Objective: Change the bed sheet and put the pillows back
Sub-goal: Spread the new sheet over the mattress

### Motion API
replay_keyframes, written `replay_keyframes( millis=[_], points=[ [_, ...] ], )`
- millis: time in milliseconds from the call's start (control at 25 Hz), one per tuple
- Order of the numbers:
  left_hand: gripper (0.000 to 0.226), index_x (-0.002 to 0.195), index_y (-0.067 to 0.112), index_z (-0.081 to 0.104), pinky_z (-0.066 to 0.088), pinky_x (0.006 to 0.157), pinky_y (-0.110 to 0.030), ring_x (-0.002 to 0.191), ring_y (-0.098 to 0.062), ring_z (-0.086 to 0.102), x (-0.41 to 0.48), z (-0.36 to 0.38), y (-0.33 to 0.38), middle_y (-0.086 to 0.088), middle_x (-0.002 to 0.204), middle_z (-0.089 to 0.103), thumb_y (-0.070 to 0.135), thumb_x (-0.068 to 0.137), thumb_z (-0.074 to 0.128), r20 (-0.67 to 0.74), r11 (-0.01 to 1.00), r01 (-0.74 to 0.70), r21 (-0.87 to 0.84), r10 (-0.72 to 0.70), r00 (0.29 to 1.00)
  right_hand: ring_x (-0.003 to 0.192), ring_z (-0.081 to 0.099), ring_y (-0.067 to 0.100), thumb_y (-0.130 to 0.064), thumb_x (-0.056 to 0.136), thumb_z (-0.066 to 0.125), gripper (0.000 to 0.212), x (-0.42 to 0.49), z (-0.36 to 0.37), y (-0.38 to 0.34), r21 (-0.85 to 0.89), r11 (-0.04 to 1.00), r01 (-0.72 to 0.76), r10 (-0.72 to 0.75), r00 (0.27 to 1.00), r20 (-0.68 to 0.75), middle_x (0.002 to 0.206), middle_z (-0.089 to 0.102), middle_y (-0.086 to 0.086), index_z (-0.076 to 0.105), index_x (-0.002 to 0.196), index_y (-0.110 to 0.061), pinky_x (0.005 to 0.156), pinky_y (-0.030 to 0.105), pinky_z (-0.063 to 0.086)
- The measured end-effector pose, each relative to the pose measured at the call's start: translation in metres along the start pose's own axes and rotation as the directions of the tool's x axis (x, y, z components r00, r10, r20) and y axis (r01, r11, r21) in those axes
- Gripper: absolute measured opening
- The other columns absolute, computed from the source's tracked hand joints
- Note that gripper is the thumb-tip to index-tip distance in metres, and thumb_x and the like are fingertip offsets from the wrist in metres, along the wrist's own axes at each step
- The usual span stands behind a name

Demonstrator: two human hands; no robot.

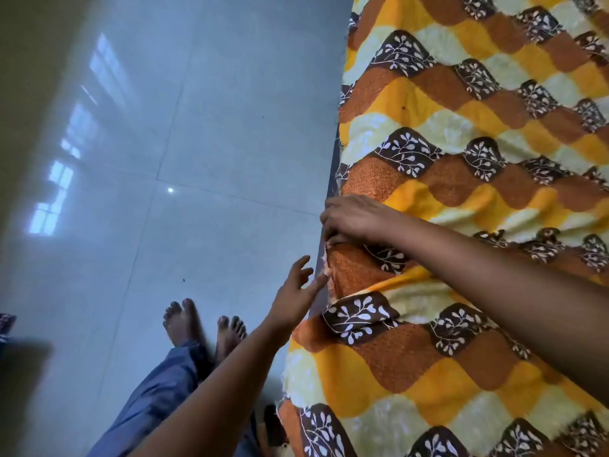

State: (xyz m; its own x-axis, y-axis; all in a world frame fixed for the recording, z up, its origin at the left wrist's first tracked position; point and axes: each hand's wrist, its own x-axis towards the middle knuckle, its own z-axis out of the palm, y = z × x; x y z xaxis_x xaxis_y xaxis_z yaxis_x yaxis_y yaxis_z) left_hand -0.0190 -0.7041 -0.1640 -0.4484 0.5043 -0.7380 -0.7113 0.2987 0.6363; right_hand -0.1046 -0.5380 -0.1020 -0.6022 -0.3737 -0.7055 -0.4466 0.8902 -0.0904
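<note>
A bed sheet (pixel 461 133) patterned in orange, yellow, cream and brown leaf patches covers the bed along the right side of the view. My right hand (pixel 354 219) lies on the sheet's left edge, its fingers curled down over the hem at the mattress side. My left hand (pixel 296 291) reaches toward that same edge just below, fingers spread and straight, one fingertip touching the hem. The sheet is wrinkled around both hands. No pillow is in view.
A glossy grey tiled floor (pixel 181 143) fills the left half, with window reflections. My bare feet (pixel 204 324) and blue trouser legs stand close beside the bed. The dark side of the mattress (pixel 331 179) shows under the sheet's edge.
</note>
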Motion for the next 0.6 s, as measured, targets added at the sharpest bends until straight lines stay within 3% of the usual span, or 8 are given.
replay_keyframes(
  millis=[80,120,240,320,480,600],
  points=[
    [0.051,0.130,0.025,0.043,0.044,0.092,-0.028,0.108,-0.013,0.057,0.014,0.008,0.019,0.005,0.119,0.057,0.048,0.087,0.056,0.020,0.984,0.003,-0.176,0.000,1.000,0.109,0.051,0.017,-0.033,0.093,0.051,0.026,0.015,-0.022,0.008,0.022,1.000,0.002,0.001,0.992,-0.124,0.109,0.060,-0.004,0.065,0.113,-0.027,0.085,0.031,0.039],
    [0.041,0.121,0.020,0.052,0.047,0.089,-0.030,0.103,-0.016,0.060,0.022,0.009,0.027,0.002,0.114,0.061,0.046,0.089,0.054,-0.046,0.982,-0.013,-0.191,0.004,0.999,0.108,0.053,0.018,-0.032,0.094,0.049,0.026,0.024,-0.030,0.012,0.061,0.998,-0.004,0.014,0.987,-0.160,0.110,0.059,-0.003,0.064,0.114,-0.025,0.083,0.030,0.037],
    [0.031,0.103,0.008,0.062,0.039,0.070,-0.029,0.096,-0.027,0.060,0.033,-0.008,0.040,-0.011,0.101,0.067,0.032,0.098,0.043,-0.347,0.995,-0.072,0.065,0.090,0.933,0.105,0.054,0.020,-0.026,0.094,0.050,0.023,0.052,-0.044,0.022,0.223,0.975,-0.010,0.042,0.989,-0.139,0.111,0.055,0.001,0.062,0.112,-0.018,0.078,0.028,0.037],
    [0.029,0.100,0.007,0.062,0.032,0.065,-0.028,0.094,-0.030,0.059,0.039,-0.033,0.035,-0.015,0.100,0.068,0.027,0.099,0.041,-0.422,0.968,-0.083,0.237,0.180,0.889,0.103,0.054,0.020,-0.024,0.093,0.052,0.022,0.075,-0.045,0.024,0.269,0.963,0.004,0.035,0.989,-0.142,0.110,0.054,0.004,0.062,0.109,-0.014,0.073,0.025,0.032],
    [0.027,0.092,0.006,0.063,0.034,0.065,-0.031,0.090,-0.032,0.061,0.044,-0.064,0.022,-0.019,0.093,0.068,0.026,0.098,0.045,-0.404,0.966,-0.046,0.255,0.149,0.903,0.104,0.054,0.024,-0.019,0.091,0.054,0.020,0.110,-0.025,0.005,0.301,0.953,-0.010,0.055,0.988,-0.141,0.109,0.054,0.008,0.062,0.106,-0.010,0.077,0.031,0.035],
    [0.028,0.073,0.011,0.056,0.027,0.058,-0.031,0.076,-0.029,0.056,0.044,-0.072,0.006,-0.013,0.072,0.064,0.026,0.096,0.049,-0.297,0.976,0.041,0.213,0.025,0.955,0.116,0.048,0.022,-0.020,0.089,0.056,0.028,0.107,-0.002,-0.009,0.390,0.912,-0.128,0.162,0.985,-0.056,0.121,0.053,0.004,0.057,0.117,-0.017,0.090,0.033,0.037]
  ],
)
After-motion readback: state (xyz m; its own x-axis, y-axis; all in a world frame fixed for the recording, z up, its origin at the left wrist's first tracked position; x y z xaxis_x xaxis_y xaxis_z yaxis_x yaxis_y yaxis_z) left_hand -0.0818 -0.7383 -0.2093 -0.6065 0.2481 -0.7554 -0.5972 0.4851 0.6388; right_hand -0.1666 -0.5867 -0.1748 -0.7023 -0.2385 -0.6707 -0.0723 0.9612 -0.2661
